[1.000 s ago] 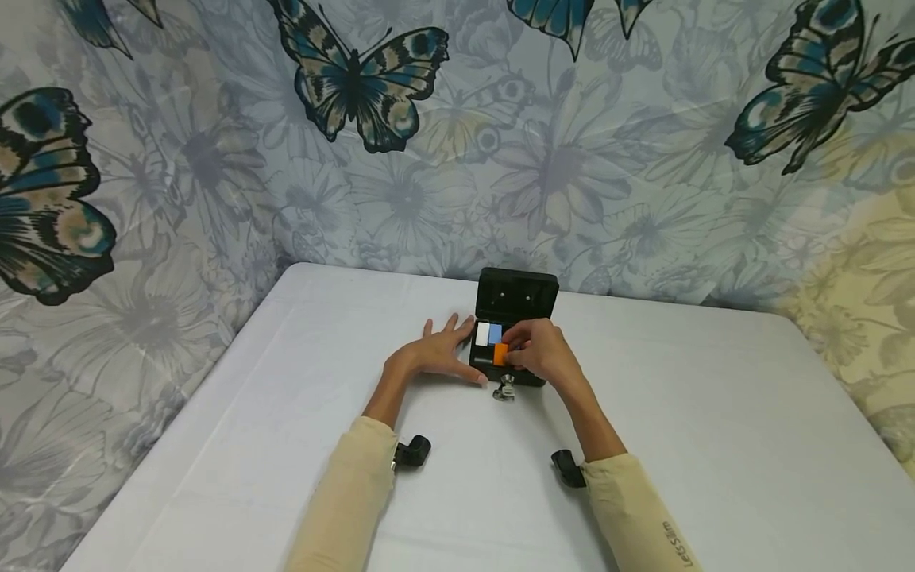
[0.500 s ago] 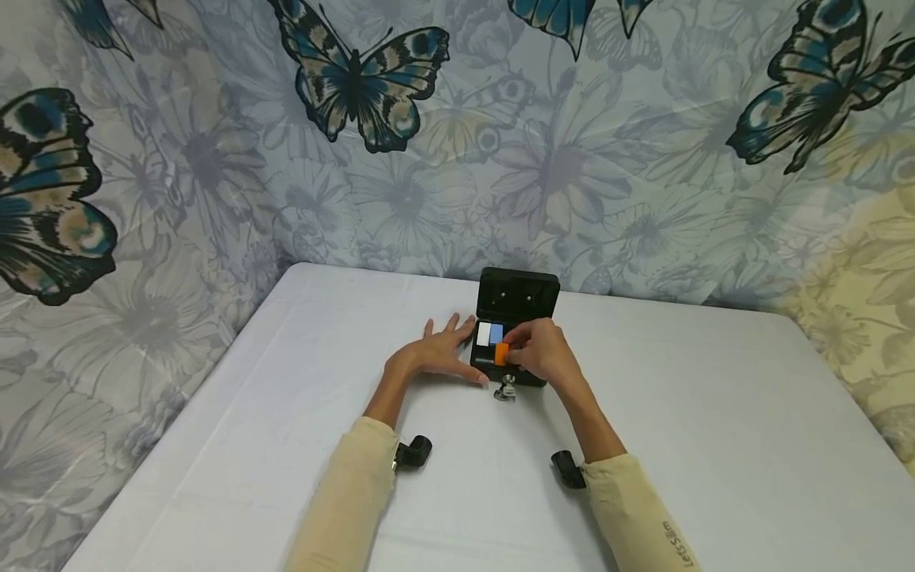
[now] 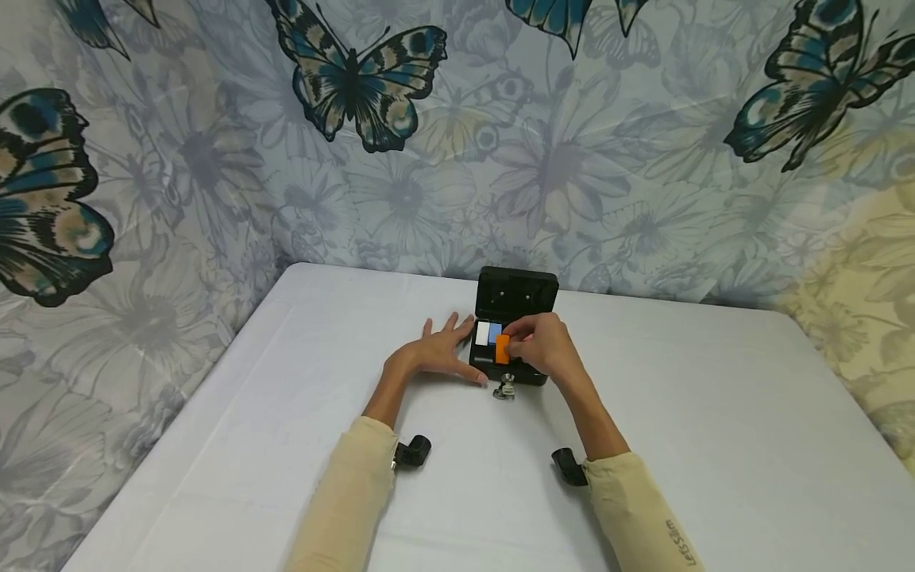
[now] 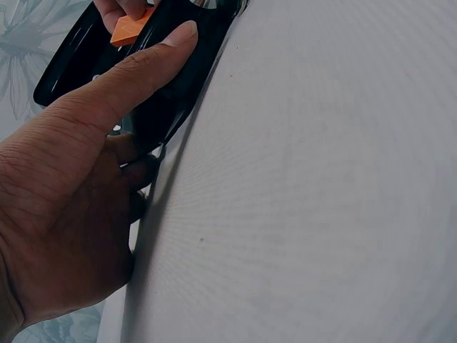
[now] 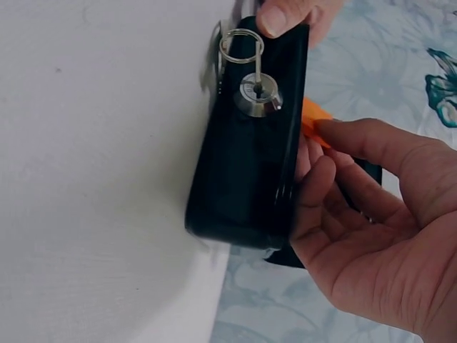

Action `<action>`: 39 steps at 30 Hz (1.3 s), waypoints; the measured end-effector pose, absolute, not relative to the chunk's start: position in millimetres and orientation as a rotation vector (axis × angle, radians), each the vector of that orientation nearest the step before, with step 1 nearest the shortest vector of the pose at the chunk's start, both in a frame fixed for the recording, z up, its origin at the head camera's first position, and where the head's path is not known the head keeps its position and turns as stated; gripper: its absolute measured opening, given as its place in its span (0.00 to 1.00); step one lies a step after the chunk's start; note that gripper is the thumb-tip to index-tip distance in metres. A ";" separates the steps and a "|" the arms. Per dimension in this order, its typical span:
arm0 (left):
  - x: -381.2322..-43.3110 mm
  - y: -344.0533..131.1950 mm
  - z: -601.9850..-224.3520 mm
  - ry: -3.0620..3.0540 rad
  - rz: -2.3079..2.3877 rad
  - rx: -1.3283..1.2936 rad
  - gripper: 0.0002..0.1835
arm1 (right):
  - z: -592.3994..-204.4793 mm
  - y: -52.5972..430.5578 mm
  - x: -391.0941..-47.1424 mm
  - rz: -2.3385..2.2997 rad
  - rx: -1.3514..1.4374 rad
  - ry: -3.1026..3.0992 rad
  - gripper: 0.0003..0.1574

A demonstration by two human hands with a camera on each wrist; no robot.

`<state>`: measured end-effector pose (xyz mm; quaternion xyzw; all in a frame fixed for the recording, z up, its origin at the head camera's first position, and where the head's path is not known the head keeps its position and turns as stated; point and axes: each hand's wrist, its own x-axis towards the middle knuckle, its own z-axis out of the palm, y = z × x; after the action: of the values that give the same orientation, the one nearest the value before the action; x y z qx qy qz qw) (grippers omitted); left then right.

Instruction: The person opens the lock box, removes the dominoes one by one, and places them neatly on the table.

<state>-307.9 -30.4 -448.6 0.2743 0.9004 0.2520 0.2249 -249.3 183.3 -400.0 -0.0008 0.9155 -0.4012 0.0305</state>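
A small black lockbox (image 3: 530, 379) stands on the table with its lid (image 3: 515, 294) raised. My right hand (image 3: 545, 346) pinches an orange block (image 3: 503, 349) between thumb and fingers over the open box. In the right wrist view the block's edge shows just past the box rim, partly hidden by the fingers. A white block (image 3: 482, 333) and a blue block (image 3: 495, 333) lie inside at the back left. Spread fingers of my left hand (image 3: 438, 354) rest along the box's left side, the thumb at its front left corner.
A key on a ring (image 5: 241, 46) sits in the lock (image 5: 258, 94) on the box's front. White cloth (image 3: 286, 477) covers the table, and a butterfly-patterned wall hanging (image 3: 400, 199) rises directly behind it.
The orange block has risen slightly and more of its face shows, with my right hand lifting a little along with it. My left hand and the box stay in place.
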 end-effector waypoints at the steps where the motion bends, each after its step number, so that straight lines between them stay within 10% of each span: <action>1: -307.8 -30.6 -448.7 2.485 0.695 0.758 0.63 | -399.5 183.3 -249.5 -1.240 -0.003 2.819 0.14; 39: -304.9 -31.4 -445.7 2.478 0.726 0.769 0.62 | -357.3 261.3 -236.1 -1.336 0.007 2.744 0.21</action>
<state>-304.9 -31.4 -445.7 0.2783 0.8969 0.2627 0.2218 -236.1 261.3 -357.3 0.0022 0.8982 -0.4374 0.0448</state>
